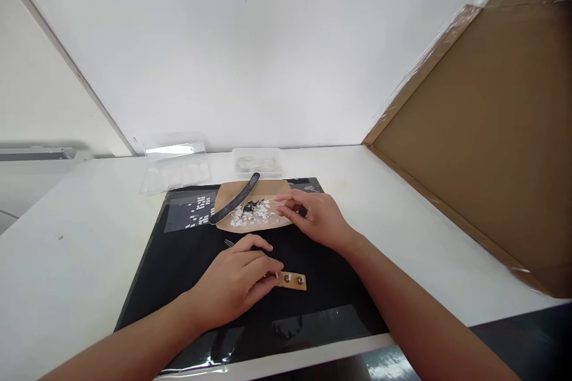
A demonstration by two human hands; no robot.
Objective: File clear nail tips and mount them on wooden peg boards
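My left hand [241, 277] is closed around the left end of a small wooden strip [293, 286], low over the black mat. Round brownish spots with white chips on them show along the strip; its left end is hidden by my fingers. A pointed metal tip [229, 243] pokes out behind this hand, the rest of it covered. My right hand [319, 217] hovers at the right edge of a tan tray [230, 190], thumb and forefinger apart with nothing visible between them. White chips [263, 214] and some dark bits [251, 206] lie heaped in the tray.
A curved black nail file [236, 199] lies across the tray's left side. Left of it, small white pieces sit in rows on a dark sheet [174, 218]. Clear plastic boxes [257, 155] and a plastic bag [174, 175] stand behind the black mat [179, 274]. Cardboard [482, 131] leans at right.
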